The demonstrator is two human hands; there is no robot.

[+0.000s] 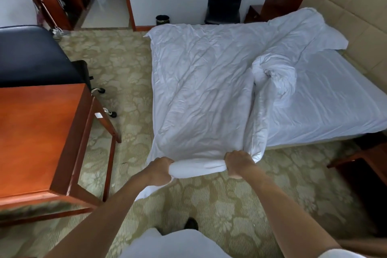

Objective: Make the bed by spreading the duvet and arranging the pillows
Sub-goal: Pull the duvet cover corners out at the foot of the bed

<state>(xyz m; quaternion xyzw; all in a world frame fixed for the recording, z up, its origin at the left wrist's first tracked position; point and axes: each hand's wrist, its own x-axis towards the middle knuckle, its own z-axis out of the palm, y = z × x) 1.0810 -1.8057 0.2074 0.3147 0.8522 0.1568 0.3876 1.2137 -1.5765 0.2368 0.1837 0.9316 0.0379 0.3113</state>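
White duvet (201,81) lies crumpled across the bed (335,102), stretching away from your grip. Your left hand (160,170) and right hand (238,163) each clench its bunched near edge.

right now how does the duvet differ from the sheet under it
The duvet is thick and creased, bunched into a twisted lump mid-bed; the sheet lies thin, flat and smooth. The left hand and right hand grip the duvet's near edge; nothing touches the sheet. Both are white.
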